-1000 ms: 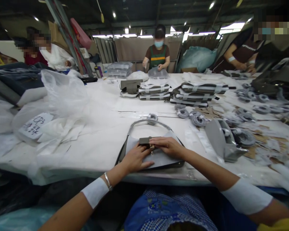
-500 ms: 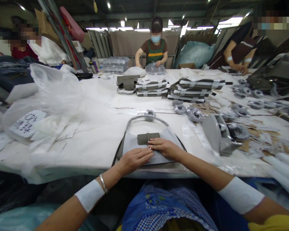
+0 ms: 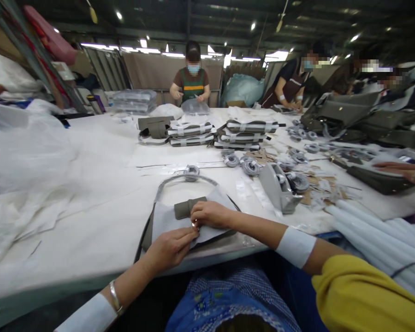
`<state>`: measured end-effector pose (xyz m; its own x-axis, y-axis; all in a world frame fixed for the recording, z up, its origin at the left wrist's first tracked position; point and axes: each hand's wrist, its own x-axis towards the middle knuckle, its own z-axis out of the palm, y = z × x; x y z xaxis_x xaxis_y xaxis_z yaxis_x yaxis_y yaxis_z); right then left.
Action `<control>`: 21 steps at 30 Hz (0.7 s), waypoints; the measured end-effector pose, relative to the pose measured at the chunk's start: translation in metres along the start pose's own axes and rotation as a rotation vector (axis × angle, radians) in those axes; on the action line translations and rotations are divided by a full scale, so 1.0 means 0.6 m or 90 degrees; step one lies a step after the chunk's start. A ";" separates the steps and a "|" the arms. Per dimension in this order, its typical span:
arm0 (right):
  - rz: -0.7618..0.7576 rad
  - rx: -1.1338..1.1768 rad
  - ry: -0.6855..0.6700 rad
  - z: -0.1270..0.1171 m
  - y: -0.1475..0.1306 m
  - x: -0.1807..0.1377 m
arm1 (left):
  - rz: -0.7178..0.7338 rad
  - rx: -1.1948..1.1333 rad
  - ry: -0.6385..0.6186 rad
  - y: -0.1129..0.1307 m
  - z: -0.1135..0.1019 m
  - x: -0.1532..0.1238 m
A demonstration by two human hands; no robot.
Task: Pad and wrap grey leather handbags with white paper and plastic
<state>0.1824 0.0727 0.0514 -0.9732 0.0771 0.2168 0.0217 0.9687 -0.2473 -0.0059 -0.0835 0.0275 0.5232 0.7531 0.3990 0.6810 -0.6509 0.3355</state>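
A grey-green handbag [image 3: 147,236] lies at the table's front edge, its front covered by a pale sheet [image 3: 163,222]. Its wrapped handle [image 3: 168,181] arches away from me, and a grey-green flap tab [image 3: 183,210] lies across the upper middle. My left hand [image 3: 173,244] is closed in a pinch over the bag's front. Just below the tab, my right hand [image 3: 210,215] has its fingers curled and pressed together, meeting the left fingertips. A tiny bright glint shows between them; what they hold is too small to make out.
Stacked wrapped bags [image 3: 190,133] stand across the table. Coiled grey straps [image 3: 251,166] and a grey bag-like piece [image 3: 275,189] lie to the right, near white rolls [image 3: 370,230]. Clear plastic [image 3: 27,138] covers the left. A co-worker [image 3: 192,85] faces me; another person's hands [image 3: 401,169] are at far right.
My fingers have gone from lying flat on the bag to being curled and pinched together below the tab. The view has swung to the right, bringing another person's hands into sight.
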 end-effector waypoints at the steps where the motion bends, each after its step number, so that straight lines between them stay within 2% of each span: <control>1: 0.015 -0.014 -0.005 0.004 -0.001 0.000 | -0.002 0.006 0.005 -0.001 0.001 -0.001; 6: 0.113 -0.027 -0.022 0.007 -0.025 -0.004 | 0.013 0.039 0.020 -0.003 0.003 -0.001; 8: 0.109 0.015 -0.017 -0.008 -0.033 -0.016 | 0.020 0.047 0.023 -0.004 0.003 -0.001; 10: 0.117 0.064 0.032 -0.031 -0.031 -0.041 | 0.026 0.058 0.022 -0.006 0.003 -0.003; 12: 0.191 0.083 0.127 -0.059 -0.017 -0.079 | 0.034 0.072 0.021 -0.008 0.004 -0.005; 15: 0.353 0.039 0.259 -0.101 0.019 -0.154 | 0.051 0.098 0.016 -0.013 0.006 -0.009; 18: 0.453 -0.055 0.302 -0.142 0.060 -0.234 | 0.078 0.127 0.036 -0.016 0.006 -0.008; 21: 0.554 -0.174 0.301 -0.190 0.099 -0.309 | 0.114 0.149 0.058 -0.020 0.003 -0.002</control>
<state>0.3905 0.1429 0.1040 -0.4062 0.8064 0.4297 0.7858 0.5483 -0.2861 -0.0139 -0.0764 0.0211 0.6040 0.6101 0.5128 0.6876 -0.7242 0.0517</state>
